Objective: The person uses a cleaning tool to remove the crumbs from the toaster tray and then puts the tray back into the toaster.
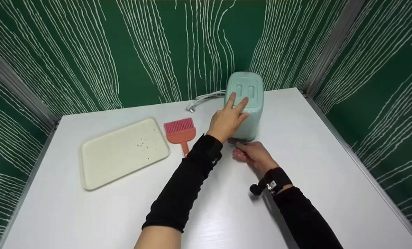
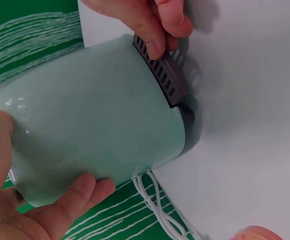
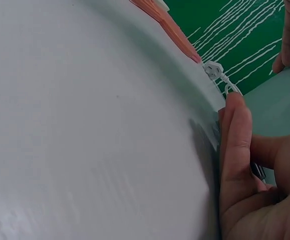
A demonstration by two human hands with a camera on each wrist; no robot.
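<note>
A mint-green toaster [image 1: 249, 121] with a lid on top stands near the table's back edge. My left hand [image 1: 225, 122] rests on it, two fingers stretched over the lid [image 1: 250, 88]. Lower fingers [image 2: 80, 192] of that hand lie along the toaster's side. At the base, my right hand [image 1: 256, 155] pinches a dark slotted crumb tray [image 2: 167, 82] between thumb and fingers. The tray's slotted end juts a little out of the toaster's bottom edge. In the right wrist view, the curled fingers [image 3: 237, 135] hide most of the tray.
A cream tray [image 1: 112, 155] with dark crumbs [image 1: 143, 144] lies at the left. Beside it is an orange-pink brush [image 1: 181, 133], partly behind the left arm. The toaster's white cord and plug [image 1: 191, 108] lie near the back edge. Green patterned walls [image 1: 150, 52] enclose the table.
</note>
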